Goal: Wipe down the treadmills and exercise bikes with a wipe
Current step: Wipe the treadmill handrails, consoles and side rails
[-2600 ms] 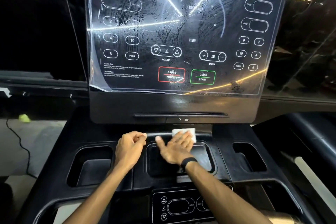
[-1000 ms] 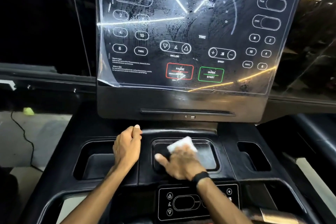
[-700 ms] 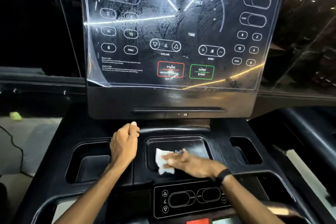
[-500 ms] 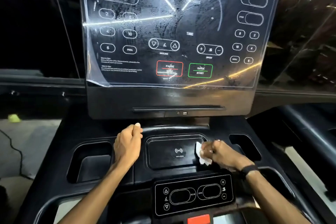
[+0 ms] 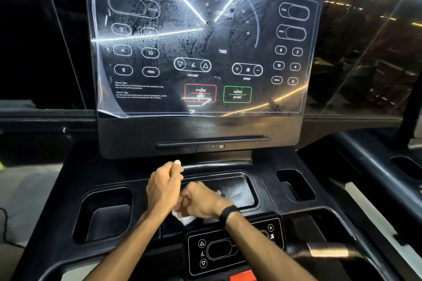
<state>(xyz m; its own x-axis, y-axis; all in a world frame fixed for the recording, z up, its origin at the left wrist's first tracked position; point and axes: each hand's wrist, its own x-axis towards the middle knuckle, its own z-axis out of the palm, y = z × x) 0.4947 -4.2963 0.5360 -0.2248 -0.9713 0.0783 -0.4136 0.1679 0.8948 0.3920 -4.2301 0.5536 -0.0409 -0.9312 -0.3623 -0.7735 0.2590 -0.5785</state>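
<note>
Black moulded plastic console [image 5: 262, 162]; glossy screen [image 5: 201, 41] w/ clear film, streaky. Centre tray [image 5: 239, 191]: shallow rounded rectangle. R hand [image 5: 201, 201] curled, gripping white crumpled wipe [image 5: 182, 218] at tray's front-left edge. L hand [image 5: 165, 186] fingers curled, resting just left of tray; can't tell if it holds anything. Left cup pocket [image 5: 105, 214] deep, dark inside.

**Around the machine**

A dark glass wall [image 5: 365, 52] behind reflects streaks of ceiling light. A thin black cable [image 5: 64, 36] runs down at the left. Pale floor [image 5: 27, 189] shows lower left, with a small yellow-green object [image 5: 1, 164] at the edge.
</note>
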